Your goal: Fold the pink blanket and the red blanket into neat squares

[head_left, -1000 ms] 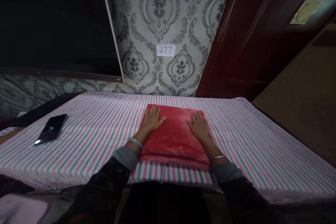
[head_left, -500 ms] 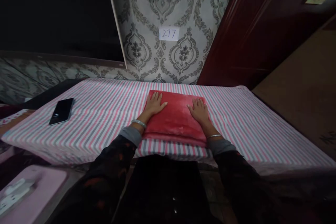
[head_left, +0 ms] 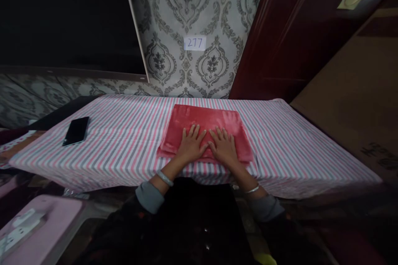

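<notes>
A folded red plush cloth (head_left: 205, 118) lies flat on the table, its layered edge facing me. My left hand (head_left: 191, 145) rests palm down on its near half, fingers spread. Beside it my right hand (head_left: 224, 145) lies flat on the same cloth, fingers also apart, the two thumbs nearly touching. Lighter hand-shaped marks show in the pile near the cloth's far corners. Under the cloth is a tablecloth (head_left: 124, 132) with pink, grey and white stripes.
A dark phone (head_left: 76, 131) lies at the table's left. Behind stand a TV screen (head_left: 68, 20) and a wall with a paper marked 277 (head_left: 195, 43). A cardboard box (head_left: 348, 103) leans at right, by a dark red door (head_left: 280, 33). A power strip (head_left: 20, 232) sits on a pink stool (head_left: 59, 219).
Both hands have moved from the cloth's far side corners toward me and inward, and now lie close together near its front edge. The view has shifted slightly.
</notes>
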Demonstrator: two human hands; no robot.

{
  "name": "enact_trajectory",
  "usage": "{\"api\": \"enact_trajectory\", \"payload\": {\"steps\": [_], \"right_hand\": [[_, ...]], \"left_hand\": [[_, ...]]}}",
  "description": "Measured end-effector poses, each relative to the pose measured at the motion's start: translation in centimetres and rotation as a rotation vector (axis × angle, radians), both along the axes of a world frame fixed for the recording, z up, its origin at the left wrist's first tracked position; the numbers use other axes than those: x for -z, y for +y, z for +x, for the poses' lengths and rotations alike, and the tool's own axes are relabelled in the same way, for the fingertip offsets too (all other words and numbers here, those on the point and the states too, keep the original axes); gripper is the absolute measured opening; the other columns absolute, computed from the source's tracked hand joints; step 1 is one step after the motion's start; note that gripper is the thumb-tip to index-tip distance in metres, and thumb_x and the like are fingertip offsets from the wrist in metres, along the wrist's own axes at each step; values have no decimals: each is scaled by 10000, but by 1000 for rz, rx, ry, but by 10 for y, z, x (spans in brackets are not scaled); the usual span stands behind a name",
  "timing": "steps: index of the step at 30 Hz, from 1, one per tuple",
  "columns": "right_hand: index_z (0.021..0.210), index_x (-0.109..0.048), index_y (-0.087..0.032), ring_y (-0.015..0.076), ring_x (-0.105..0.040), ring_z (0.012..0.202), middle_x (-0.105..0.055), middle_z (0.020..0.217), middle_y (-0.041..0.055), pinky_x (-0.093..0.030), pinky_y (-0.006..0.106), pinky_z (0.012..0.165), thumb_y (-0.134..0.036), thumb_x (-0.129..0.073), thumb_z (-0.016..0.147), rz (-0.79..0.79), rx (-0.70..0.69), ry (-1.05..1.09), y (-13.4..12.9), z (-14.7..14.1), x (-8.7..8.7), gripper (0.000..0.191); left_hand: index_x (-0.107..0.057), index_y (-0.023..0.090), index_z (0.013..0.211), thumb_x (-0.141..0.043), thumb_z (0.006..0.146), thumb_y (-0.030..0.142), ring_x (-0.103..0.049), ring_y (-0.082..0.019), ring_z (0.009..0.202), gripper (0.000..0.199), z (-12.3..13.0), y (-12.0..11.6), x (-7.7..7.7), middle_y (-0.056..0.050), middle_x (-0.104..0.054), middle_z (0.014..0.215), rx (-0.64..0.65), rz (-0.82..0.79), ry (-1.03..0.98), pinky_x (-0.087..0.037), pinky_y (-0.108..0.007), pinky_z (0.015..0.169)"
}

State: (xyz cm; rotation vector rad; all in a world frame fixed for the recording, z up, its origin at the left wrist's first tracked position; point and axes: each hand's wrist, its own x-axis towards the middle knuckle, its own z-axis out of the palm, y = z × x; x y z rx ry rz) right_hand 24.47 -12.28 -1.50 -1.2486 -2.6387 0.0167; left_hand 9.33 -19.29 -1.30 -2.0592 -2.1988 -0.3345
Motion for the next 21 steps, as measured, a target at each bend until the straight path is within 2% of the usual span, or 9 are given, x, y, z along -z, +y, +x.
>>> {"api": "enact_trajectory", "payload": {"steps": [2, 5, 10, 16, 21], "right_hand": [[1576, -391, -287, 324, -207, 1529, -264, 1670, 65, -222, 595, 1191, -424, -364, 1044, 20, 8, 5, -1, -1, 6, 551], [1555, -433, -285, 322, -226, 1521, -302, 1656, 62, -230, 587, 1185, -402, -365, 1042, 19, -2, 0, 3, -3, 10, 531], [1537, -465, -270, 326, -243, 1512, -329, 1644, 74, -243, 568, 1178, -394, -366, 1040, 40, -7, -13, 5, -4, 12, 522], [1550, -442, -277, 310, -252, 1514, -319, 1649, 67, -250, 559, 1184, -388, -358, 1041, 68, 2, 0, 1, -4, 12, 528], [1555, -434, -275, 315, -251, 1517, -307, 1653, 71, -267, 568, 1180, -393, -363, 1045, 22, 3, -8, 1, -5, 2, 528]], "left_hand": [[-395, 225, 1565, -360, 1014, 521, -208, -329, 1556, 626, 0, -1, 8, -141, -285, 1669, -5, 17, 10, -153, -625, 1238], [-442, 217, 1540, -362, 1015, 507, -267, -336, 1535, 604, -2, 2, 12, -151, -345, 1641, -9, 3, 6, -181, -627, 1232], [-490, 227, 1509, -389, 1008, 498, -302, -339, 1520, 579, -2, 2, 10, -144, -388, 1620, -15, 27, -1, -209, -619, 1228], [-469, 228, 1522, -370, 1012, 512, -294, -331, 1525, 592, -1, -1, 9, -140, -364, 1634, -22, 36, -4, -206, -618, 1230], [-460, 226, 1525, -387, 1014, 509, -290, -325, 1528, 589, -4, -1, 1, -137, -366, 1634, 5, 10, -6, -219, -613, 1227]]}}
